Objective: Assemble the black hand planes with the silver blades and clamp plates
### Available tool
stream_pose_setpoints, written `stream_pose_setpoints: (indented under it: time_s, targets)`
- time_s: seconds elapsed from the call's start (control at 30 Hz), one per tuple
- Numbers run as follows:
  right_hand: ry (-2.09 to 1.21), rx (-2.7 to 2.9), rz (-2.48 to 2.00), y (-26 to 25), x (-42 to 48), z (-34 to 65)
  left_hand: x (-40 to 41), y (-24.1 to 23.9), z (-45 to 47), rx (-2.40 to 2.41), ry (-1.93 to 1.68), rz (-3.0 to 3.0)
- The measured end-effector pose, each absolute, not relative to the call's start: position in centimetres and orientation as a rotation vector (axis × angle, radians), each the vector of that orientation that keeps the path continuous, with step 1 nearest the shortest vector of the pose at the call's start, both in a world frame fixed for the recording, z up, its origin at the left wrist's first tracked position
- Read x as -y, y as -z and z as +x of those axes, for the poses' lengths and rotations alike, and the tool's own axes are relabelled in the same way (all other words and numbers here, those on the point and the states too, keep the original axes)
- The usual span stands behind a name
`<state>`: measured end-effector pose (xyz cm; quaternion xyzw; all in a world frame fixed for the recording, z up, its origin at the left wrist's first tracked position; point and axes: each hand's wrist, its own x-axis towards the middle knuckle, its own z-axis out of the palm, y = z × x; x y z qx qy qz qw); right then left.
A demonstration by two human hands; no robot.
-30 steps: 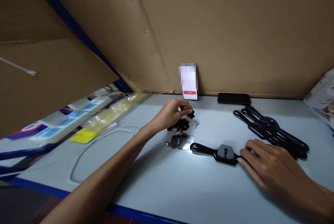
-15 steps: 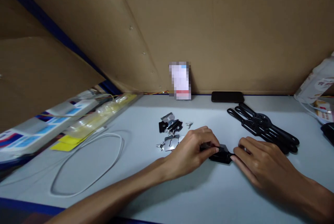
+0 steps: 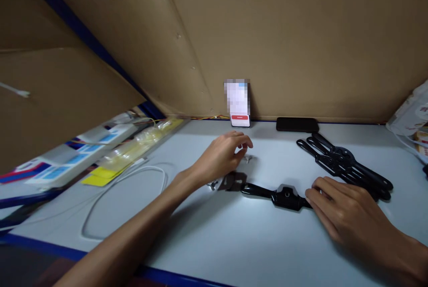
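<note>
A black two-handled tool lies on the pale table in front of me. My right hand rests over its right handle, fingers curled down on it. My left hand hovers farther back over a small heap of black and metal parts, its fingers loosely bent and reaching toward a small silver wing screw. I cannot see anything held in the left hand. Most of the parts heap is hidden under that hand.
A stack of black two-handled tools lies at the right. A dark phone lies flat and another phone stands against the cardboard wall. A white cable loops at the left, beside packets. A bag sits far right.
My left hand left the centre of the black tool and moved back up over the parts heap. The right hand stayed on the tool's right handle.
</note>
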<state>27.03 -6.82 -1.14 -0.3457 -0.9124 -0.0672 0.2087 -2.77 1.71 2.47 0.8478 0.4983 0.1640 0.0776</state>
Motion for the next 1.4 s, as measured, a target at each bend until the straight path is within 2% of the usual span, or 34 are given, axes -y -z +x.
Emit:
stream_pose_setpoints:
  time_s: [0.2, 0.4, 0.67, 0.97, 1.4]
  targets:
    - [0.186, 2.485, -0.942, 1.0, 6.8, 27.0, -2.2, -2.1, -3.8, -1.492, -0.113, 2.723]
    - [0.172, 2.493, -0.95, 0.8, 6.8, 26.9, -2.4, -1.7, -3.6, -1.402, -0.006, 2.884]
    - [0.199, 2.494, -0.958, 0.7, 6.9, 26.8, -0.9, -1.8, -2.2, -1.226, -0.162, 2.988]
    - [0.189, 2.471, -0.951, 0.4, 6.9, 26.3, 3.8, -2.1, 2.3, -0.741, -0.486, 3.126]
    - [0.147, 2.503, -0.993, 0.5, 7.1, 26.2, 4.1, -1.5, 2.8, -0.666, -0.379, 3.241]
